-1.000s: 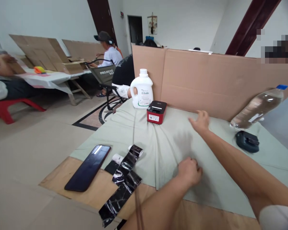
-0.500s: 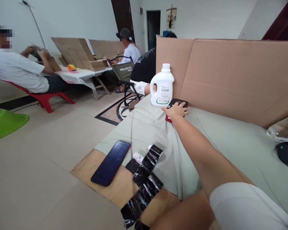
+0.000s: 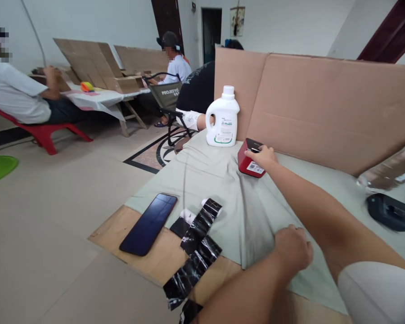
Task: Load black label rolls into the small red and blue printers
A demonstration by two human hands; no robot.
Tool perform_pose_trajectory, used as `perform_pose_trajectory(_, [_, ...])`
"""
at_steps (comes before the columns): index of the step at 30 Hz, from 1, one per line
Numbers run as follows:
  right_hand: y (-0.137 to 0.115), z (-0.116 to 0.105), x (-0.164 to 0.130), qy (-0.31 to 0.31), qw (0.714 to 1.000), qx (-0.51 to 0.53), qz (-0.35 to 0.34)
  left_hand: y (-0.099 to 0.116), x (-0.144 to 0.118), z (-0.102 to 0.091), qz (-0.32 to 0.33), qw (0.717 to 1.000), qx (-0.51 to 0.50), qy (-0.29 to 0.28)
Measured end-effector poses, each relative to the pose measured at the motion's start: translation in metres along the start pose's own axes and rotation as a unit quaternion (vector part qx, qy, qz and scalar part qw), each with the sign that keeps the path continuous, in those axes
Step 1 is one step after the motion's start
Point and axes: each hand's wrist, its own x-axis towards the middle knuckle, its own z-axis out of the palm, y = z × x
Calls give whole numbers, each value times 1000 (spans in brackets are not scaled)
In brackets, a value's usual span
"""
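Observation:
My right hand (image 3: 266, 157) grips a small red box (image 3: 243, 157) with a black top from above, thumb and fingers on its upper edge. The box stands on a pale green cloth (image 3: 202, 166) and shows a white label with a printed code. My left hand (image 3: 293, 247) is closed low over the cloth, nearer to me; what its fingers hold, if anything, is hidden. A white jug (image 3: 225, 123) with a screw cap stands just left of the box. A dark phone (image 3: 149, 224) and crumpled black glossy strips (image 3: 193, 270) lie left of my left hand.
A tall cardboard panel (image 3: 324, 112) stands behind the box. At right lie a black device (image 3: 389, 211) and a plastic-wrapped bundle (image 3: 388, 168). Other people sit at a table (image 3: 104, 100) with cardboard at the far left; a folding chair (image 3: 168, 92) stands behind the jug.
My right hand has gone from lying spread on the box's top to gripping it, and the box's red front now shows. My left hand has come into view. The whole view has shifted slightly.

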Motion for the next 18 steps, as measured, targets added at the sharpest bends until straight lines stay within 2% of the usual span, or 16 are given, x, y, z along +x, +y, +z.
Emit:
perform_pose_trajectory(2, [38,-26,-6,-4,1000,12,-18,4,0,-5,-24,999,39,14])
perform_pose_trajectory(5, [103,-63,-26,-6,999,-10,-40,8,-1,-16,-60,995,19,82])
perform_pose_trajectory(8, [165,-91,-64,4,999,-41,-36,8,0,-26,-78,983,-6,165])
perform_pose_trajectory(11, [211,-106,-113,30,996,-68,-48,5,1,-28,-80,970,-31,228])
perform_pose_trajectory(14, [234,-105,-159,67,989,-99,-84,0,4,-21,-38,967,-79,241])
perform_pose_trajectory(18, [233,-93,-198,121,981,-106,-104,-4,5,-8,41,969,-152,188])
